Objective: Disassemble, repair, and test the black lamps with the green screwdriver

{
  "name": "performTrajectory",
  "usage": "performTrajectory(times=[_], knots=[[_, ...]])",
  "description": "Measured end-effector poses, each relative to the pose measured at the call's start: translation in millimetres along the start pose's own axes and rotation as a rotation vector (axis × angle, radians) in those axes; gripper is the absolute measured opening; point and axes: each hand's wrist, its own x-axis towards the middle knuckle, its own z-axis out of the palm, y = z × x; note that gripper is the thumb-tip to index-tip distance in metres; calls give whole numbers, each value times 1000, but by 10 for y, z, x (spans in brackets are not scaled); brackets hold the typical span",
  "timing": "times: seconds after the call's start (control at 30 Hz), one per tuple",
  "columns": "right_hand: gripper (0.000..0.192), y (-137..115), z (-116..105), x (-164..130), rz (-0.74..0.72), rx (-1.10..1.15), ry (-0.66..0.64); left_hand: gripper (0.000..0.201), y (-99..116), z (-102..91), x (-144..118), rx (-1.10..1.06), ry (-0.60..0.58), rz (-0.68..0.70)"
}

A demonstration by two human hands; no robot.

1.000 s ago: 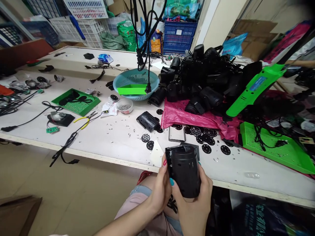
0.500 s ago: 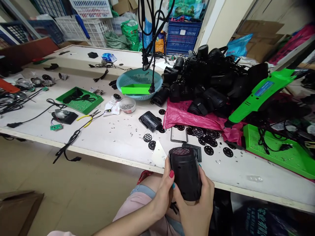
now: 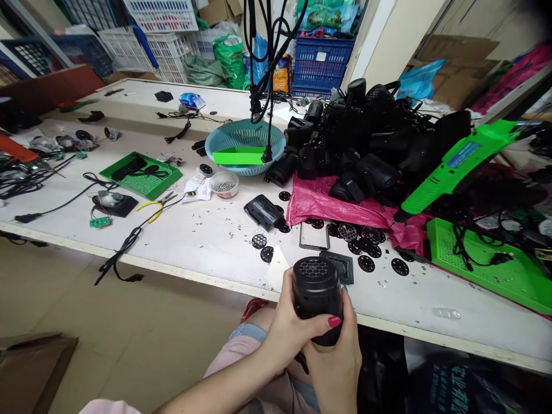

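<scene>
Above my lap, at the table's front edge, I hold a black rounded device housing upright, its honeycomb grille facing up. My left hand is wrapped round the left side, with the red-nailed thumb across the front. Gripping the right side and the lower part is my right hand; its thumb is mostly hidden behind the left one. Just beyond the housing lie a black square frame plate and a thin rectangular frame. Several round black grille discs are scattered to the right.
Black device housings are heaped on a pink sack. A green electric screwdriver hangs at right above a green tray. Further left are a blue basket, a tub of screws and yellow-handled pliers. Cables dangle overhead.
The housing has tipped so its top grille shows more, and has shifted slightly left. My left thumb has swung across its front, over the right thumb.
</scene>
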Motion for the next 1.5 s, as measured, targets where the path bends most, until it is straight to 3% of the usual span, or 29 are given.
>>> performTrajectory(times=[0.3,0.57,0.7,0.8,0.9,1.0,1.1,1.37,1.5], knots=[[87,-128,32,-23,109,79,-116,61,47,-62,68,219,19,26],[89,115,61,-85,168,229,-215,64,19,-21,52,363,55,2],[93,212,76,-111,126,213,-187,73,27,27,66,459,80,5],[96,199,25,-65,95,151,-224,65,36,32,137,321,106,-24],[91,126,-38,-39,131,304,-276,53,48,-15,242,26,180,-165],[67,65,-35,-90,315,593,-294,48,82,-94,344,-168,283,-223],[44,55,54,-151,394,680,-364,44,124,-153,415,-260,357,-223],[26,-23,224,-96,238,506,-475,14,187,-115,416,-401,455,-317],[24,-82,96,-37,109,317,-316,8,215,-106,405,-408,485,-357]])
